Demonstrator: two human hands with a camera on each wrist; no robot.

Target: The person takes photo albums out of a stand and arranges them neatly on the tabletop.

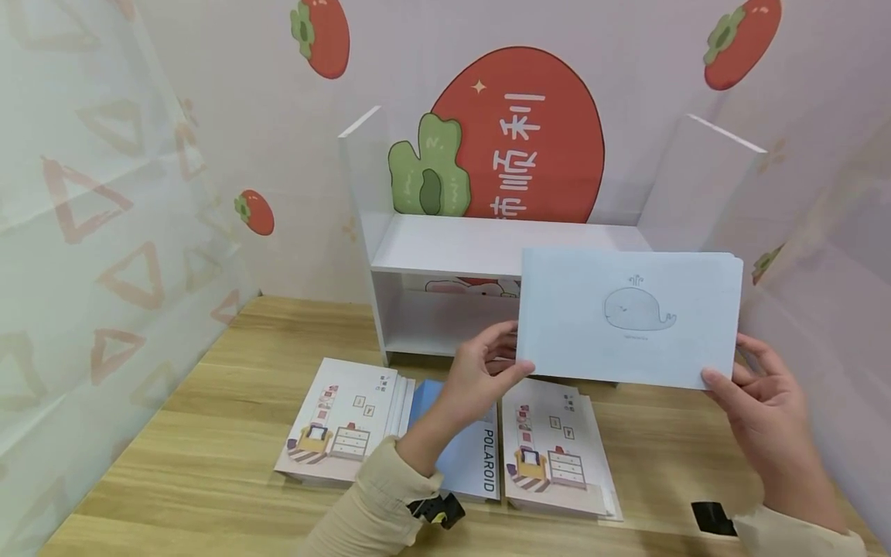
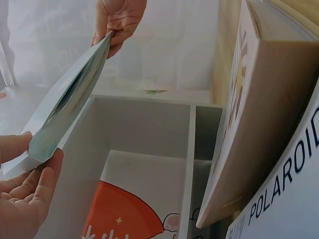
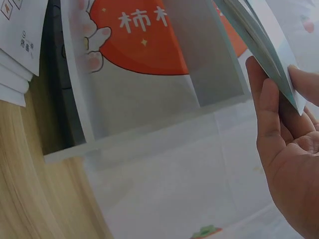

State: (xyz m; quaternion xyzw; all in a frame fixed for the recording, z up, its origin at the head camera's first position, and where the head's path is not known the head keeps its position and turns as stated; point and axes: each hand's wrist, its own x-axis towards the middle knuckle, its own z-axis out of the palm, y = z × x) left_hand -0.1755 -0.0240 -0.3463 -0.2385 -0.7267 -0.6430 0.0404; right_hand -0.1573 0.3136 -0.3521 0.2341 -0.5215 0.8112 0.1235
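Observation:
A thin, pale blue book (image 1: pixel 571 333) with a small whale drawing on its cover is held up in front of the white shelf (image 1: pixel 445 247). My left hand (image 1: pixel 480 375) pinches its left end, thumb on the cover and fingers behind. At the lower right corner my right hand (image 1: pixel 773 410) grips it the same way. In the left wrist view the pages of the book (image 2: pixel 82 92) show along its edge, slightly parted, with the left hand (image 2: pixel 30 191) at the near end. The right wrist view shows the right hand (image 3: pixel 291 139) pinching a corner.
Below the hands, white books (image 1: pixel 341 418) with a furniture drawing lie on the wooden table (image 1: pixel 209 464). Beside them are a blue book (image 1: pixel 466 456) marked POLAROID and more white books (image 1: pixel 557 449). Upright side panels flank the shelf, and a patterned backdrop (image 1: pixel 278 116) stands behind.

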